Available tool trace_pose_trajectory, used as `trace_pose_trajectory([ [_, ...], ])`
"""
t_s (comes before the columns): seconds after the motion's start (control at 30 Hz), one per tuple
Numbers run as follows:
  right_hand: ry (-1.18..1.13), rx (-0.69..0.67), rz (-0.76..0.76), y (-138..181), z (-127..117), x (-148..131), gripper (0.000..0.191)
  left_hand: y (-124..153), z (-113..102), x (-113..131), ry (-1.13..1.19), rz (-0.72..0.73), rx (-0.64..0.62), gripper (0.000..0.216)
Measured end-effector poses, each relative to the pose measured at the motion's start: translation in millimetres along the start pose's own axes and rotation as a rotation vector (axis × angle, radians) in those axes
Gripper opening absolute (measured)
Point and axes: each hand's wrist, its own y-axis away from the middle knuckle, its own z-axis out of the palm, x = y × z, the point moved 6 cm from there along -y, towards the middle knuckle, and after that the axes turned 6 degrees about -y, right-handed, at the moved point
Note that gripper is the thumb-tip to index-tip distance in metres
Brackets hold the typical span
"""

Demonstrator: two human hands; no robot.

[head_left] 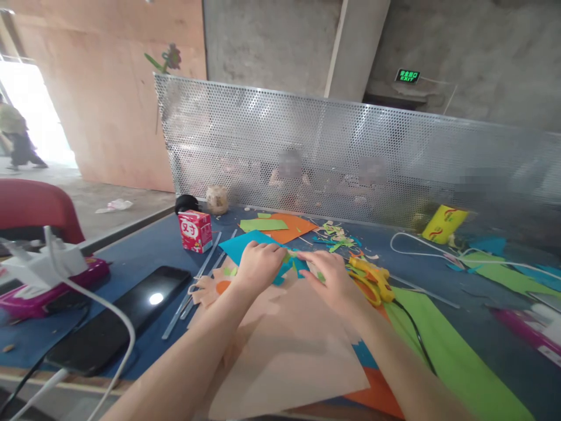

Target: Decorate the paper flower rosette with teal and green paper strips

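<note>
My left hand [262,264] is closed, its fingers curled over a small piece of paper [291,255] that shows green and pale between the two hands. From the other side my right hand [328,273] meets the same piece with its fingertips, the thumb held lower. Fingers hide most of the piece. Behind and under the left hand is blue paper [239,242], with cut blue bits below. A large pale peach sheet [280,356] spreads beneath both forearms. Left of the hands lies a peach cutout with an orange spot [223,287].
A yellow glue gun [377,280] and yellow-handled scissors [367,291] lie right of my right hand. Green sheets [442,339], paper scraps [339,237] and clear glue sticks [177,316] surround the work. A phone [127,316], a red box [195,231] and white cables are left. A perforated metal screen [245,134] stands behind.
</note>
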Motion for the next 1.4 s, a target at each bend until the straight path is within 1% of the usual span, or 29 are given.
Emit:
trace_pose_trajectory([
  [0.13, 0.049, 0.013, -0.046, 0.9, 0.1, 0.1, 0.030, 0.2, 0.8, -1.2, 0.033, -0.015, 0.015, 0.019],
  [0.27, 0.077, 0.024, -0.087, 2.4, -2.9, -3.7, 0.031, 0.2, 3.7, -3.5, 0.045, -0.048, -0.023, 0.020],
  [0.43, -0.031, 0.071, -0.095, 3.2, -8.4, -5.5, 0.035, 0.0, 4.7, -8.8, 0.027, -0.107, -0.064, 0.017],
  [0.57, -0.092, 0.084, -0.070, 2.5, -8.1, -0.7, 0.039, 0.9, 3.0, -7.6, 0.017, -0.083, -0.058, 0.016],
  [0.63, -0.086, 0.073, -0.069, 2.1, -6.9, 0.8, 0.038, 1.2, 0.3, -2.0, 0.043, -0.033, -0.037, 0.024],
  [0.7, -0.074, 0.066, -0.073, 1.8, -6.4, 1.3, 0.038, 1.4, -4.1, 7.8, 0.099, 0.050, -0.012, 0.036],
  [0.8, -0.078, 0.080, -0.073, 1.8, -7.9, 1.0, 0.040, 1.9, -11.8, 23.3, 0.229, 0.156, 0.015, 0.037],
  [0.87, -0.095, 0.099, -0.079, 1.9, -9.7, 0.2, 0.040, 1.8, -15.4, 27.6, 0.328, 0.148, 0.027, 0.035],
  [0.93, -0.119, 0.112, -0.075, 2.0, -11.1, 0.2, 0.039, 1.7, -16.4, 27.2, 0.412, 0.099, 0.043, 0.031],
  [1.03, -0.195, 0.124, -0.025, 2.0, -12.7, 3.8, 0.036, 1.9, -16.5, 24.3, 0.480, 0.052, 0.109, 0.025],
  [1.2, -0.361, 0.124, 0.045, 2.1, -12.7, 9.1, 0.030, 2.8, -18.9, 28.8, 0.442, 0.154, 0.251, 0.027],
  [1.3, -0.436, 0.139, 0.079, 1.9, -12.8, 10.4, 0.034, 4.3, -19.5, 29.6, 0.381, 0.204, 0.304, 0.029],
  [1.4, -0.439, 0.091, 0.071, -0.6, -14.6, 10.1, 0.041, 5.8, -18.4, 26.9, 0.335, 0.235, 0.330, 0.025],
])
